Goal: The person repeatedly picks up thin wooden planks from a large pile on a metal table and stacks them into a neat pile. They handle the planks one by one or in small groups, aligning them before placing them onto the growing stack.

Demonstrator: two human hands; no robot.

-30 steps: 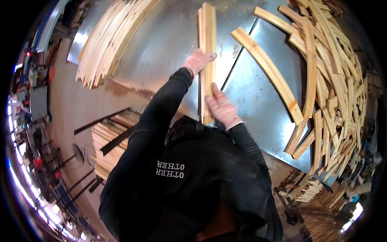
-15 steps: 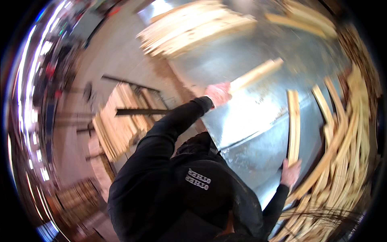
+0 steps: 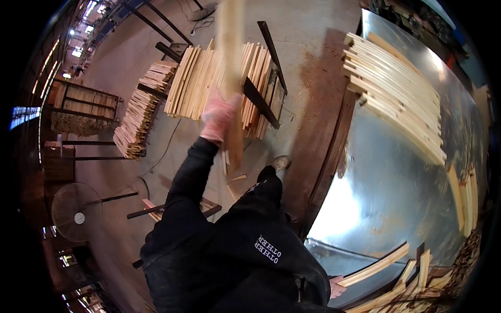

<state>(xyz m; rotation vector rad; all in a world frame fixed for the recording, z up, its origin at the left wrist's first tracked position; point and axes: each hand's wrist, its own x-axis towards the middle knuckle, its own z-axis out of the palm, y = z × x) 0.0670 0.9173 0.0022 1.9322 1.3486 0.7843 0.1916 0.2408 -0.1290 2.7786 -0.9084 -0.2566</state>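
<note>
My left hand (image 3: 218, 116), in a pinkish glove, is closed around a wooden slat (image 3: 230, 41). The slat, smeared by motion, reaches up past the picture's upper edge, over a stack of slats (image 3: 195, 78) in a dark metal rack (image 3: 261, 101). Low on the right, my right hand (image 3: 335, 287) grips the near end of another pale wooden slat (image 3: 374, 268). That slat slants over the near part of a shiny metal table (image 3: 386, 208); my body partly hides the hand.
A neat row of slats (image 3: 396, 99) lies on the table's far part. Loose slats (image 3: 407, 292) crowd the lower right. Further left stand another slat stack (image 3: 143, 109) and a round fan (image 3: 78, 212). A cable (image 3: 164, 154) crosses the floor.
My view and body have turned left, toward the racked stack. My left hand has carried its slat from over the table to above the rack. My right hand still holds its slat.
</note>
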